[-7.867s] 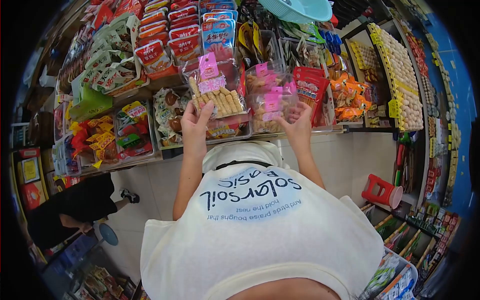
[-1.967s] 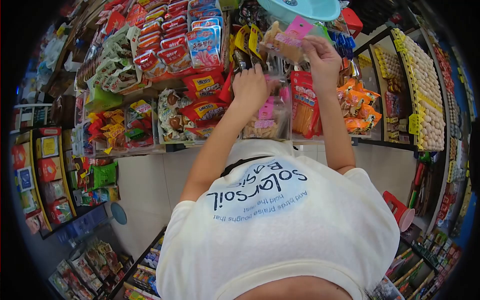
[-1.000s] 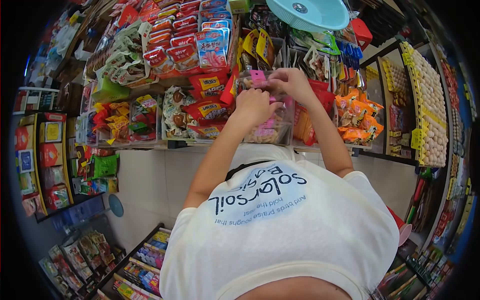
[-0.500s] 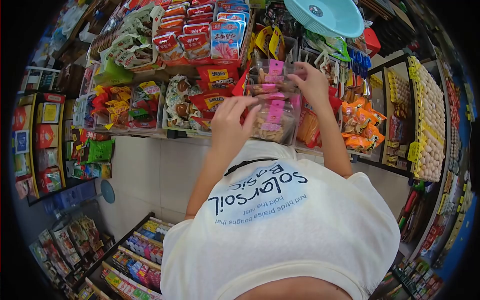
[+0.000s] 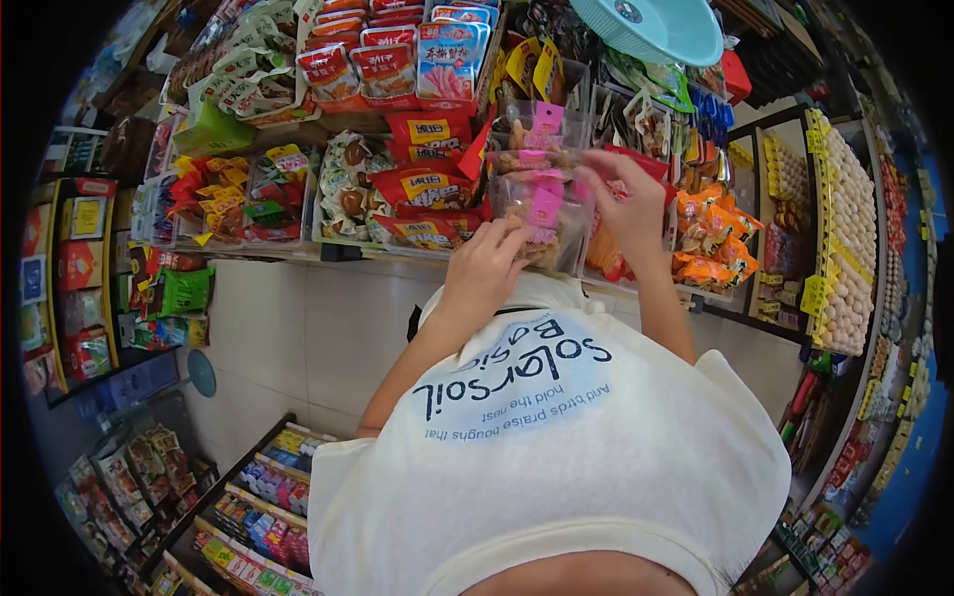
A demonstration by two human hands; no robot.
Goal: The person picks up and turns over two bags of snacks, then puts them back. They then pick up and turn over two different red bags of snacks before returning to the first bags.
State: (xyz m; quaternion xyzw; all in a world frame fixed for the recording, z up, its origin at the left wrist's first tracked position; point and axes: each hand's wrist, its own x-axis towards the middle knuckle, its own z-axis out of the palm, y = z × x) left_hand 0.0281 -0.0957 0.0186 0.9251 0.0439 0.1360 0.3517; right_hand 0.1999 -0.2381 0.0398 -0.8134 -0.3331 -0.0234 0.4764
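In the head view, clear packets with pink labels stand in a row in a bin. Light brown pieces show inside the front clear packet (image 5: 545, 219). My left hand (image 5: 487, 266) is at its lower left edge, fingers bent together against the plastic. At its upper right edge is my right hand (image 5: 628, 204), thumb and fingers closed in around the plastic, slightly smeared. Another clear packet (image 5: 545, 124) with a pink label stands behind. Red bags with yellow labels (image 5: 425, 189) lie just left of my left hand.
Orange snack packets (image 5: 711, 233) fill a bin to the right, and egg trays (image 5: 845, 228) stand beyond them. A light blue plastic basket (image 5: 651, 30) sits at the back. Low shelves (image 5: 253, 507) with small boxes are behind me at the left.
My left hand has moved right and down onto the front packet's edge, its fingers now bent. My right hand has shifted down from the rear packet to the front one's upper edge.
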